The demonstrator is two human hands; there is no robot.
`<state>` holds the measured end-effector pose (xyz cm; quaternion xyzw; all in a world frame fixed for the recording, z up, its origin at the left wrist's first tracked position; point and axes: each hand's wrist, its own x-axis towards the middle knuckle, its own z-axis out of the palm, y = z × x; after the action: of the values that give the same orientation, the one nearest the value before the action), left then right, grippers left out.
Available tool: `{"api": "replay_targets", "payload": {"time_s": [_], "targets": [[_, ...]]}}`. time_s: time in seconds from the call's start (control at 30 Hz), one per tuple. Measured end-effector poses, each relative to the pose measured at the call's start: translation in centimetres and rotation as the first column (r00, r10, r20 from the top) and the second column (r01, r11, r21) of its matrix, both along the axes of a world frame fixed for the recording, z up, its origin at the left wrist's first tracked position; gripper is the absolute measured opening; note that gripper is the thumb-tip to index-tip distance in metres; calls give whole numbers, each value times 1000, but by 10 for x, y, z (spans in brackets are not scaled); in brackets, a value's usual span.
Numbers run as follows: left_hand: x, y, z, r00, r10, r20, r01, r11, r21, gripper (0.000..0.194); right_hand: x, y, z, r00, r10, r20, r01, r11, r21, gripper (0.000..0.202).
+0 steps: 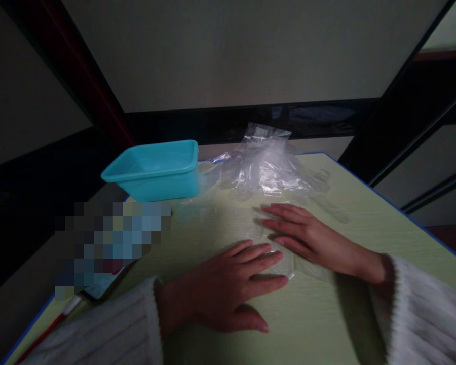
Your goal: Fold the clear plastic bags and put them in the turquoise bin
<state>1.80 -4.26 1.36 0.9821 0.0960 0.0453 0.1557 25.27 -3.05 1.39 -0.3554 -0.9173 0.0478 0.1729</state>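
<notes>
A clear plastic bag [243, 221] lies flat on the pale yellow-green table, partly hidden under my hands. My left hand [233, 289] rests at its near side, palm down with the fingers spread. Farther right, my right hand [302, 230] is also palm down, its fingers stretched out over the bag. Neither hand grips anything. Behind them sits a loose pile of crumpled clear plastic bags [269, 165], one standing up at the top.
A turquoise plastic basket [163, 185] stands at the back left of the table [307, 329]. A phone [102, 286], partly blurred out, lies at the left with a red cable [45, 334] plugged in. Pale panels [231, 56] rise behind the table.
</notes>
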Motion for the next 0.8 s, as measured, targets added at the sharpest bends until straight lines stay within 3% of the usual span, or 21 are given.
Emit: {"api": "replay_targets", "payload": {"time_s": [0.17, 0.33, 0.47, 0.57, 0.8], "targets": [[1, 0, 0, 999, -4, 39, 3, 1000, 20, 58, 0, 0, -1, 997, 60, 56, -58, 998, -38, 32], [-2, 2, 0, 994, 11, 110, -22, 995, 100, 56, 1, 0, 5, 999, -42, 7, 42, 999, 20, 33], [-8, 9, 3, 953, 140, 270, -205, 952, 229, 40, 4, -1, 9, 991, -132, -11, 132, 989, 58, 35], [-11, 14, 4, 903, 204, 379, -319, 908, 271, 31, 5, -2, 9, 992, -124, -5, 124, 990, 68, 36], [-8, 15, 0, 931, 139, 337, -246, 922, 300, 27, 2, -2, 7, 993, -120, 3, 120, 992, 50, 33]]}}
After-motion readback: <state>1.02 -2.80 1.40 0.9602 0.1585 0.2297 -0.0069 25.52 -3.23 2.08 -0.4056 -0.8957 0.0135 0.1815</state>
